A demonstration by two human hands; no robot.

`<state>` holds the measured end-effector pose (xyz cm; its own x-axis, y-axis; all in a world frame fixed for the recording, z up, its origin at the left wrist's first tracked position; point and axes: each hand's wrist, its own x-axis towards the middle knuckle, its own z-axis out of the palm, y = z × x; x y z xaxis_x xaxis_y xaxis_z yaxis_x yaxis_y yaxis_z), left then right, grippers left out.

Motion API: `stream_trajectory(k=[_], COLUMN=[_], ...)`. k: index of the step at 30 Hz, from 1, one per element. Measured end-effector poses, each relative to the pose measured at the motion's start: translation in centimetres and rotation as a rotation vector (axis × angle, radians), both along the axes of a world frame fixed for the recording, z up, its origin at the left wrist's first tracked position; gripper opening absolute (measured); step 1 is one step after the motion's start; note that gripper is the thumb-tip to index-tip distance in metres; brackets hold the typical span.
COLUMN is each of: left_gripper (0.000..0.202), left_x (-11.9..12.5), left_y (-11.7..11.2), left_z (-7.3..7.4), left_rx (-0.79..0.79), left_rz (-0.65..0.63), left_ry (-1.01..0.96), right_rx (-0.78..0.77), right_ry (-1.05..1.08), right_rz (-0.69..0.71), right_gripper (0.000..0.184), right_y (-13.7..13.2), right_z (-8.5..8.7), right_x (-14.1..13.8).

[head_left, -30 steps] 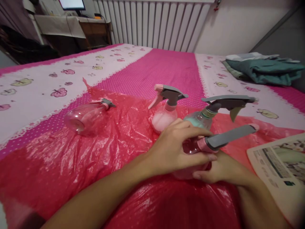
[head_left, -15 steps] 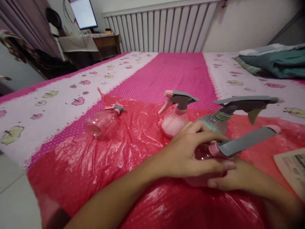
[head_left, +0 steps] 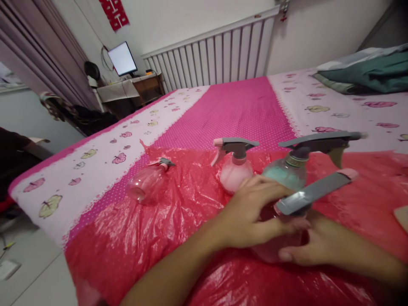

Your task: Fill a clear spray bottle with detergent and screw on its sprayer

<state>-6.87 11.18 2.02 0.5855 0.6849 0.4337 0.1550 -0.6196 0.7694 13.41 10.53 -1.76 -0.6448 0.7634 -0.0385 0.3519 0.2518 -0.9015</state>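
Observation:
Nearest to me, a spray bottle with a grey trigger head and pink nozzle tip stands upright on a red plastic sheet. My left hand is wrapped round its upper part, just below the head. Lower on the right side, my right hand grips the body, its thumb in front and its other fingers hidden. Just behind stand a spray bottle with turquoise contents and a spray bottle with whitish-pink contents. On the left, a clear pink spray bottle lies on its side.
The sheet covers the near part of a bed with a pink and white cover. Folded green bedding lies at the far right. A radiator, a desk with a monitor and a chair are beyond. A beige edge shows at right.
The camera view has tilted and shifted. Both hands stay on the near bottle; its pink collar, visible before, is now hidden behind the head and my left fingers.

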Motion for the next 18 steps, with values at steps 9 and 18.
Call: stream_trajectory(k=[9,18], left_gripper=[0.039,0.035], left_x=[0.3,-0.6], left_y=[0.0,0.0], left_z=[-0.4,0.5], left_rx=[-0.052,-0.089], left_rz=[-0.003,-0.035], left_ry=[0.01,0.046], right_rx=[0.001,-0.034], right_ry=[0.024,0.066], right_rz=[0.002,-0.013], right_gripper=[0.082,0.085], right_y=[0.2,0.4], right_z=[-0.3,1.7], right_x=[0.1,-0.3])
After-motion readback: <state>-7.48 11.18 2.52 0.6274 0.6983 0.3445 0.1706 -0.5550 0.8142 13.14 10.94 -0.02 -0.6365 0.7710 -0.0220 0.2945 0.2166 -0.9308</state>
